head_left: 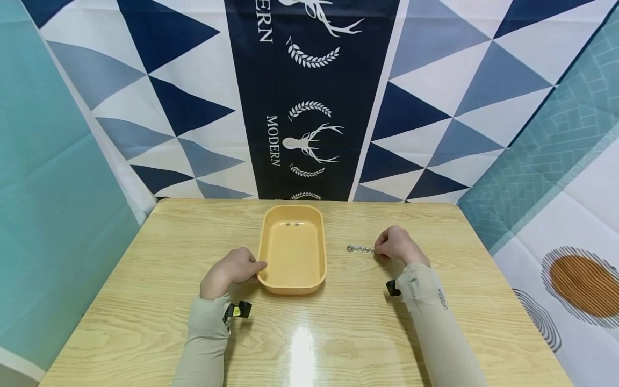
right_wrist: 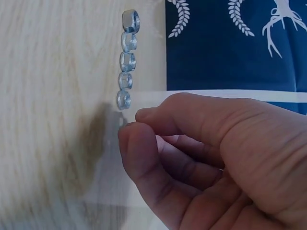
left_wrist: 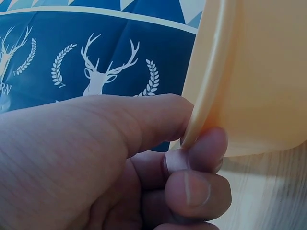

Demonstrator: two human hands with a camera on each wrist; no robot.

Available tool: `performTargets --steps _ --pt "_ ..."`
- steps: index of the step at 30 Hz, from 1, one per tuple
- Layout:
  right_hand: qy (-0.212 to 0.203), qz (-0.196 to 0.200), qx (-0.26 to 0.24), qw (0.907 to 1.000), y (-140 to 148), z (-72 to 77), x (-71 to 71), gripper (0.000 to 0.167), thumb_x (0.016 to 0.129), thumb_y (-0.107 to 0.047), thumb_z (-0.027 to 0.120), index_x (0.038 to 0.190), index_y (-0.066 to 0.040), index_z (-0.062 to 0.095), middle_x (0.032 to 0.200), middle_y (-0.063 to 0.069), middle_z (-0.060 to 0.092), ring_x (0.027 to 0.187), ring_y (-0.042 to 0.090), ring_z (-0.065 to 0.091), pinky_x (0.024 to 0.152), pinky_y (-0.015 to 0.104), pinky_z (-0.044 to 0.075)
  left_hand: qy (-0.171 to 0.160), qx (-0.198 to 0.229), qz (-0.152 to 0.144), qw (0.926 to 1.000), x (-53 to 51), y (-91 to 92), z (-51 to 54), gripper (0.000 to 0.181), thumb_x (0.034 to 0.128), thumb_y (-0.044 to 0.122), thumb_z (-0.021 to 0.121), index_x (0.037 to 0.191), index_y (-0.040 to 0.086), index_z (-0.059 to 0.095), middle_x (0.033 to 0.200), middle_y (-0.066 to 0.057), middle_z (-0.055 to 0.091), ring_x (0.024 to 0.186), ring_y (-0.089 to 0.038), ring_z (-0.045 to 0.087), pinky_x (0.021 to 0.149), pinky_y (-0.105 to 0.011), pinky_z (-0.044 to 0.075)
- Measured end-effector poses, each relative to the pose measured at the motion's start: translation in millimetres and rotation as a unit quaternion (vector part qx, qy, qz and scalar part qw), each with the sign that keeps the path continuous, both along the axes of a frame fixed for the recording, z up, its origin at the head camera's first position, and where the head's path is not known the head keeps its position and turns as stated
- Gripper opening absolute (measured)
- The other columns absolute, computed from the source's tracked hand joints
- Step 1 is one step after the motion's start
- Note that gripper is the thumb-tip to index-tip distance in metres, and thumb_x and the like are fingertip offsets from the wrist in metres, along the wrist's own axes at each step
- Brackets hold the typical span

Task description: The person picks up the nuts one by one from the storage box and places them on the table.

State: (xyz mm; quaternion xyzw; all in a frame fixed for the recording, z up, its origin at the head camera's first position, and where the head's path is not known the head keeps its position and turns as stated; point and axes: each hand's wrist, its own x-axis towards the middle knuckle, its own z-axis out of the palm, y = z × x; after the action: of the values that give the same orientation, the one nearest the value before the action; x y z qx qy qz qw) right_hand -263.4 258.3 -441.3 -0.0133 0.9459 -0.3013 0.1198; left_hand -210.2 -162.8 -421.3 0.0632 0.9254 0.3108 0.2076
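A shallow yellow plastic tray (head_left: 292, 269) stands on the wooden table, with two small pieces (head_left: 292, 224) inside near its far end. My left hand (head_left: 235, 270) pinches the tray's near left rim; in the left wrist view the thumb and fingers lie on either side of the rim (left_wrist: 211, 86). To the right of the tray runs a short row of small clear glass-like beads (right_wrist: 127, 62). At the row's right end is my right hand (head_left: 397, 245), its thumb and index fingertips (right_wrist: 139, 143) close together. Whether a bead is between them is hidden.
The light wooden table (head_left: 338, 333) reaches back to a patterned cloth (head_left: 309, 107) hanging behind it. Teal cloth (head_left: 53, 177) hangs on the left, and more patterned cloth (head_left: 561, 215) on the right. Each wrist carries a small black camera (head_left: 244, 309).
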Motion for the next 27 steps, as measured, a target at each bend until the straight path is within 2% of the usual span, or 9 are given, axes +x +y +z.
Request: performTargets --steps 11,27 --pt "-0.015 -0.006 -0.009 0.9998 1.3 -7.7 1.7 0.006 0.089 -0.005 0.070 0.088 -0.001 0.073 0.073 0.006 0.071 0.063 0.014 0.065 0.062 0.027 0.051 0.007 -0.002 0.003 1.0000 0.6 1.5 -0.5 0.045 0.1019 0.032 0.059 0.069 0.004 0.072 0.054 0.004 0.045 0.049 -0.010 0.036 0.049 -0.024 0.031" --pt "-0.017 -0.008 -0.019 0.9996 -1.4 -9.2 1.7 0.005 0.088 -0.003 0.071 0.087 0.001 0.073 0.073 0.008 0.071 0.063 0.014 0.065 0.060 0.026 0.051 0.003 0.003 0.003 1.0000 0.5 0.7 -1.5 0.047 0.1020 0.032 0.058 0.066 0.003 0.070 0.051 0.005 0.042 0.046 -0.010 0.034 0.047 -0.024 0.031"
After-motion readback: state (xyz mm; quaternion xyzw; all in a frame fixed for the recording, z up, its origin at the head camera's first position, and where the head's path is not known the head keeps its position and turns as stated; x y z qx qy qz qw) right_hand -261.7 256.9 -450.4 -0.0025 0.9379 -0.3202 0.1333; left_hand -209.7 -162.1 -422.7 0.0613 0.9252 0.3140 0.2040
